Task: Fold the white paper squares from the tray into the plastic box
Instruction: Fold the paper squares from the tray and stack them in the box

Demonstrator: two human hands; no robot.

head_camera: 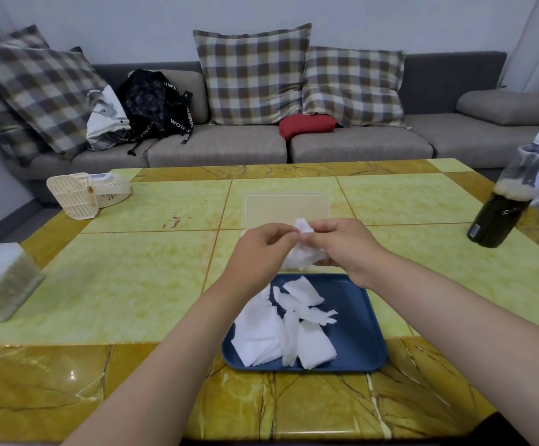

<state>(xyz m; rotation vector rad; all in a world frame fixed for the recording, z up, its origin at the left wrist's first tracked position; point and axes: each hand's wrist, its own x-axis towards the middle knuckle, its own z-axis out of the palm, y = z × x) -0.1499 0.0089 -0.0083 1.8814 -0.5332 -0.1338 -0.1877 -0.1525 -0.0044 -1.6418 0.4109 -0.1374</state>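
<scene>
Forearms converge — left hand (263, 244) and right hand (342, 243) both pinch one white paper square (303, 252).

Single head view: looks forward and down across table (139, 284) toward sofa (358, 146), hands close below.

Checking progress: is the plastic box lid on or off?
Off: the plastic box shows an open rim and no lid, beyond both hands.
</scene>
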